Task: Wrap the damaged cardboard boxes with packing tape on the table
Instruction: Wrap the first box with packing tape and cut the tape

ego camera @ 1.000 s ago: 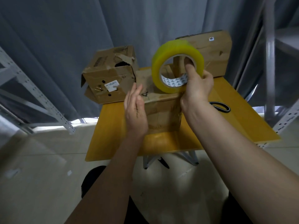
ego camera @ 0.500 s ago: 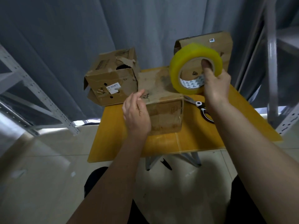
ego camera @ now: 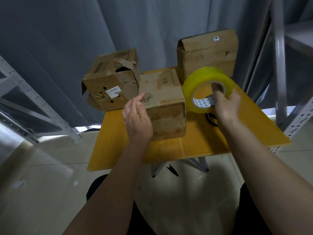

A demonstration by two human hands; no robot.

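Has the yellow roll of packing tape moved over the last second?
Yes. The yellow roll of packing tape has swung rightwards and down off the middle cardboard box, now beside its right edge.
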